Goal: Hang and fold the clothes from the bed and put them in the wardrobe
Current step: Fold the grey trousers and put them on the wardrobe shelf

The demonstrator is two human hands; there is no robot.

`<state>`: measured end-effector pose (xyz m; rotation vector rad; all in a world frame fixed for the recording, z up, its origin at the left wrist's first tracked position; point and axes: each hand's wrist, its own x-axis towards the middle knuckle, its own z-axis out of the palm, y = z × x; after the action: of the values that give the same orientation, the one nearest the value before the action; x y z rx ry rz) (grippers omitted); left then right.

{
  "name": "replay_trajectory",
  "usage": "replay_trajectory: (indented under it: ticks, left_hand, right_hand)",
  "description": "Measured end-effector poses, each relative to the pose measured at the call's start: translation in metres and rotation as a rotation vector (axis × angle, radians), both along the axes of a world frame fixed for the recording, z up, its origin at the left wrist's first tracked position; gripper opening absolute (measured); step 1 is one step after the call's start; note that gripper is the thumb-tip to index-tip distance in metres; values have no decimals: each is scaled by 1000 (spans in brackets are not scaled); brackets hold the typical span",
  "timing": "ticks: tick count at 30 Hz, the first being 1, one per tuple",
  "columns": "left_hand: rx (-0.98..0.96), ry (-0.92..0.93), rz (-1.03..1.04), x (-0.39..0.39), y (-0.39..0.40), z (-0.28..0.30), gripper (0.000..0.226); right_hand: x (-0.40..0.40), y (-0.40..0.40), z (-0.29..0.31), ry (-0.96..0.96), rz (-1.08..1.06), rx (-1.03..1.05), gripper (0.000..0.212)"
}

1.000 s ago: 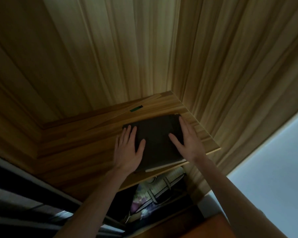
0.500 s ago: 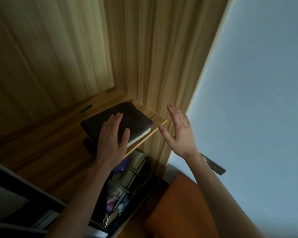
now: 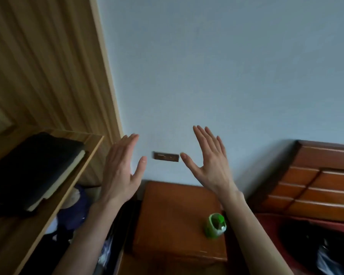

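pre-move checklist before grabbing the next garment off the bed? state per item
1. Left hand empty, fingers straight: ok.
2. Right hand empty, fingers straight: ok.
3. Folded dark garment lying flat on the wardrobe shelf, neither hand touching it: ok.
4. Garment fully on the shelf: not ok, its front corner sits at the shelf edge.
5. More clothes on the bed: ok, a dark pile shows at lower right.
6. Green cup on the nightstand near the right forearm: cannot tell if it clears the path.

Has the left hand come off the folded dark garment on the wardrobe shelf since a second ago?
Yes. The left hand has left the folded dark garment and is now open in the air, right of the wardrobe shelf.
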<state>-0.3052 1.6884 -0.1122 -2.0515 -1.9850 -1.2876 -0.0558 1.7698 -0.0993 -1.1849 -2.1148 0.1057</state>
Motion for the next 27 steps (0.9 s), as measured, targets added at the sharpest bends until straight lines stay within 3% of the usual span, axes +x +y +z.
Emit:
replay_trajectory:
  ticks: [11,27]
  left_hand:
    - [41,30,-492,273,21,7,57]
    - [-88,21,-1015,653,-109,-42,60]
  right_hand:
    - [274,-124,1,4,-561,-27,75]
    - [588,-363,-48,97,-1095,-120,79]
